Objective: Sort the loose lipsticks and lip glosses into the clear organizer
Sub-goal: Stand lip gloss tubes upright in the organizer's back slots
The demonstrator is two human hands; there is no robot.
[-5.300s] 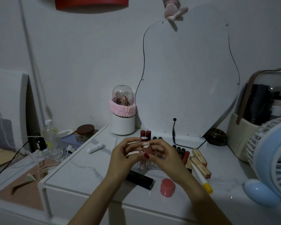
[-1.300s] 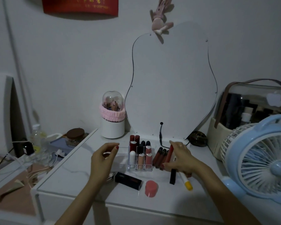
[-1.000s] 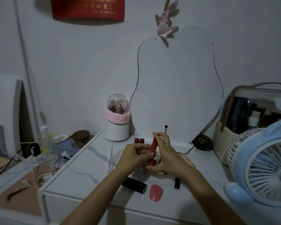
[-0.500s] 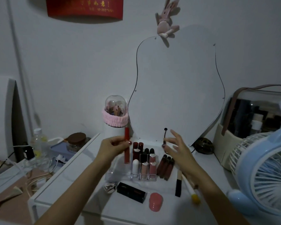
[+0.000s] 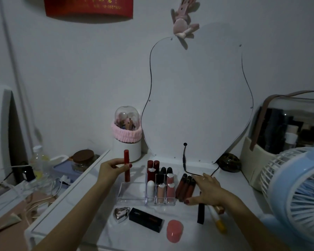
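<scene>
My left hand holds a red lip gloss tube upright, just above the left compartment of the clear organizer. Several lipsticks stand in the organizer's right slots. My right hand lies flat on the table to the right of the organizer, fingers spread over three dark brown lip glosses lying side by side. Whether it grips any of them I cannot tell. A black tube and a white-and-yellow pen lie partly under that hand.
In front of the organizer lie a silver heart case, a black lipstick box and a pink round case. A mirror stands behind, a brush holder back left, a blue fan at right.
My left hand has carried the red tube a little lower and right, close over the organizer's left compartment. My right hand has dropped from the air onto the dark glosses.
</scene>
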